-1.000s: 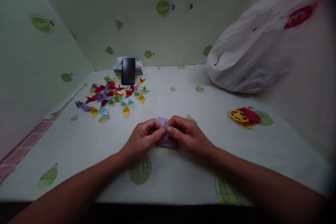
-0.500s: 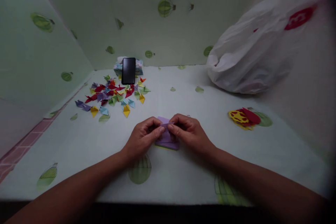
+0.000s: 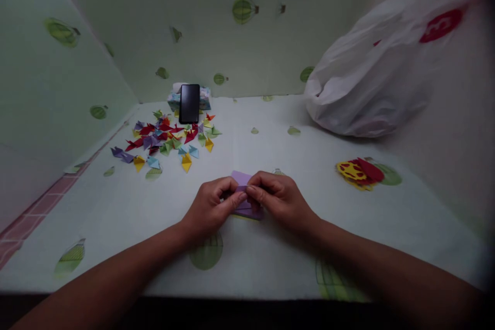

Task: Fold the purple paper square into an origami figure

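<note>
Between my two hands is a small piece of purple paper (image 3: pixel 242 188), mostly covered by my fingers. My left hand (image 3: pixel 216 201) pinches it from the left with thumb and forefinger. From the other side my right hand (image 3: pixel 276 196) pinches it too, the two thumbs almost meeting. Beneath them a stack of square paper (image 3: pixel 244 211) lies on the table, purple on top with a yellow edge at the bottom. Folded paper pieces (image 3: pixel 166 139) in many colours lie spread at the back left.
A black phone (image 3: pixel 189 104) leans on a tissue box (image 3: pixel 206 99) behind the folded pieces. A large white plastic bag (image 3: pixel 367 72) stands at the back right. Red and yellow cut-out shapes (image 3: pixel 359 172) lie on the right of the patterned tablecloth (image 3: pixel 127 211).
Both hands have shifted slightly, and the thumbs have come closer together over the purple paper. The rest of the table looks the same.
</note>
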Tool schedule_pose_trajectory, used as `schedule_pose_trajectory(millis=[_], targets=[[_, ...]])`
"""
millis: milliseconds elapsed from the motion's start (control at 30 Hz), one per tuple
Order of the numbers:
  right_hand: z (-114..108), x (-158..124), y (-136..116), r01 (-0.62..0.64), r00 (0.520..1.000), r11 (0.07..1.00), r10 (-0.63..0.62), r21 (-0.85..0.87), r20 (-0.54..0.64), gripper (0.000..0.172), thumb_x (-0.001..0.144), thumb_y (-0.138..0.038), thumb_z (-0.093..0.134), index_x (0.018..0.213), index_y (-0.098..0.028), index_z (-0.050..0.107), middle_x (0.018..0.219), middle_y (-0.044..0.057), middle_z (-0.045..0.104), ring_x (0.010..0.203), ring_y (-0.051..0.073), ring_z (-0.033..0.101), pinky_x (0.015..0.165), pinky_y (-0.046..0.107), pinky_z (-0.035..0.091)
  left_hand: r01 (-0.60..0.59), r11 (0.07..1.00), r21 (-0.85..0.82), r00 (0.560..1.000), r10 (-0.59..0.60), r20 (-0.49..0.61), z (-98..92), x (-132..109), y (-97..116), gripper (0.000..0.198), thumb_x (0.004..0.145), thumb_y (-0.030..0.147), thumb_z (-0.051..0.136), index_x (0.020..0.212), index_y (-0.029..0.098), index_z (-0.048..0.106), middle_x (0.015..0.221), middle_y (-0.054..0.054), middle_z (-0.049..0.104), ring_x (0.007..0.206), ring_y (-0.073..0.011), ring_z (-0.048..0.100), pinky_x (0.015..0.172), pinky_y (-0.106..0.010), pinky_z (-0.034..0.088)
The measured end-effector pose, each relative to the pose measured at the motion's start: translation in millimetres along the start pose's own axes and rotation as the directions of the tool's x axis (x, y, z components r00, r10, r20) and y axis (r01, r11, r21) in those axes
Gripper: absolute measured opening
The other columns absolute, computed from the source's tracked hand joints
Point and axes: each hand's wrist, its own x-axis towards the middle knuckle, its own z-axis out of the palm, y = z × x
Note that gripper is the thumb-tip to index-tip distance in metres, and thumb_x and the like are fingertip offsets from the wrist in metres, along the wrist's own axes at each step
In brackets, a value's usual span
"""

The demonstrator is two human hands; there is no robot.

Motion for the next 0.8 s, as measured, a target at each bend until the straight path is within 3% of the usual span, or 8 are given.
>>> schedule_pose_trajectory(millis=[133,333,500,667,800], targets=[[2.6,-2.4,0.6,0.027,0.996,0.998,-0.032,-0.064,-0.08,0.022,0.094,-0.026,0.056,0.074,-0.017,0.062,0.059,-0.001,0.062,0.054,0.011,0.056,0.055,0.024,0.043,0.011,0.999,-0.034,1.0,-0.011,0.015,1.2,0.6,-0.2,0.019,0.091,0.029,0.057,0.076,0.017,0.058,0.071,0.001,0.057,0.065,-0.0124,0.049,0.062,-0.025,0.038],[4.5,-2.9,2.9,0.133,0.984,0.977,-0.15,-0.165,-0.095,0.023,0.096,-0.021,0.052,0.077,-0.017,0.063,0.065,0.001,0.065,0.058,0.011,0.06,0.059,0.023,0.046,-0.023,1.0,-0.013,0.999,0.022,-0.029,0.2,0.1,0.5,0.015,0.09,0.028,0.058,0.081,0.017,0.059,0.072,0.0,0.058,0.066,-0.0127,0.051,0.062,-0.025,0.039],[3.8,-1.5,3.3,0.199,0.973,0.955,-0.218,-0.222,-0.068,0.023,0.097,-0.019,0.05,0.078,-0.017,0.062,0.066,0.0,0.065,0.058,0.011,0.06,0.059,0.022,0.046,-0.072,0.993,0.097,0.996,0.076,-0.048,-0.2,0.0,-0.6,0.021,0.092,0.024,0.056,0.072,0.017,0.055,0.066,0.002,0.054,0.061,-0.0116,0.048,0.061,-0.025,0.037],[1.4,0.2,2.6,0.164,0.979,0.957,-0.187,-0.238,-0.079,0.017,0.093,-0.017,0.055,0.078,-0.017,0.062,0.064,-0.001,0.064,0.057,0.01,0.059,0.058,0.022,0.045,-0.132,0.985,0.114,0.986,0.142,-0.09,0.5,0.7,-3.5,0.007,0.091,0.023,0.058,0.088,0.018,0.06,0.078,0.0,0.06,0.069,-0.0132,0.055,0.066,-0.025,0.042],[3.6,-1.8,1.8,0.252,0.963,0.928,-0.267,-0.273,-0.019,0.021,0.093,-0.017,0.055,0.073,-0.017,0.061,0.063,-0.001,0.061,0.055,0.01,0.054,0.055,0.022,0.041,-0.15,0.982,0.113,0.984,0.159,-0.078,0.0,-1.6,-2.2,0.018,0.094,0.027,0.057,0.079,0.018,0.06,0.069,0.001,0.057,0.064,-0.0124,0.053,0.063,-0.025,0.04]])
